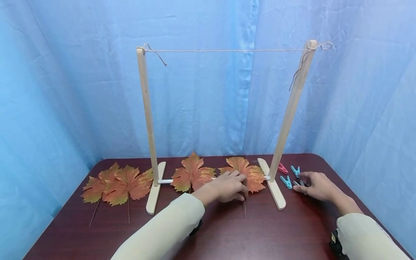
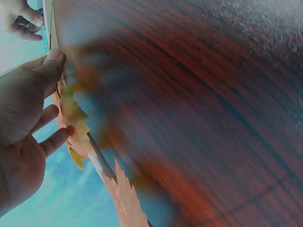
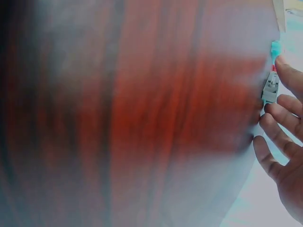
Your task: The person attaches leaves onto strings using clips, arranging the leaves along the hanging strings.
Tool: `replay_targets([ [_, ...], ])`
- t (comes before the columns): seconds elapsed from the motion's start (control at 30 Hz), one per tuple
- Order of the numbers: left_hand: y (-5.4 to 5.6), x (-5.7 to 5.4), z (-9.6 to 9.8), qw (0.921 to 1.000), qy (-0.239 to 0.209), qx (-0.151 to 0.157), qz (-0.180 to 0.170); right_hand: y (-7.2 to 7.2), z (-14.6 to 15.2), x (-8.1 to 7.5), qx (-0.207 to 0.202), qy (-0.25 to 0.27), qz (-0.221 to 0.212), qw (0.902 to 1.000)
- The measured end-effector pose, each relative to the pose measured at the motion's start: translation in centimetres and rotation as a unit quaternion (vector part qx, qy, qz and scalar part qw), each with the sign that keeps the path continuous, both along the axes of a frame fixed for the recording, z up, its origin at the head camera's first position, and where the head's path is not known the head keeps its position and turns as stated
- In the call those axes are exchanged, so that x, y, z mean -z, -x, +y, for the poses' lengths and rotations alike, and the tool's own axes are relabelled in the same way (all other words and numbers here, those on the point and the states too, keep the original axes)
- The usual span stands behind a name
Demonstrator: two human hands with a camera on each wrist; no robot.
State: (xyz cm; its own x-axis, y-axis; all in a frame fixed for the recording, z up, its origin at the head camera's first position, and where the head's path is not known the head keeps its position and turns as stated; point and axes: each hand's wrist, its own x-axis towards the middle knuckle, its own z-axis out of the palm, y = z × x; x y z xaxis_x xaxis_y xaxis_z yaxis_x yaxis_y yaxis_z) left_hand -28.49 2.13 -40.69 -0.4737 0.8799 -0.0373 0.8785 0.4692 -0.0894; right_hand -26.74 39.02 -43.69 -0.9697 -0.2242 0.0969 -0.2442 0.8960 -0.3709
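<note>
My left hand [image 1: 232, 187], right of centre in the frame, seems to pinch the stem of a leaf [image 1: 256, 177] on the table [image 1: 227, 234]; best to grip only the stem and lift gently, since the blade would likely crease. At the frame's right, the thumb and fingers of my right hand [image 1: 317, 186] grip a grey peg [image 3: 271, 86]. I should square it so both handles sit under thumb and forefinger, lifting clear of the blue peg [image 1: 286, 182] just beside it.
</note>
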Motion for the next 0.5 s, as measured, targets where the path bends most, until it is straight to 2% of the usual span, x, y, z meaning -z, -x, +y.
replay_targets([
  [0.23,0.04,0.16,0.04,0.9998,-0.016,0.011,-0.008,-0.01,-0.16,-0.08,0.014,0.03,-0.022,0.9992],
  [0.5,0.14,-0.06,0.08,0.999,-0.036,0.013,-0.023,-0.25,-0.19,-0.47,0.012,0.03,-0.016,0.9993],
])
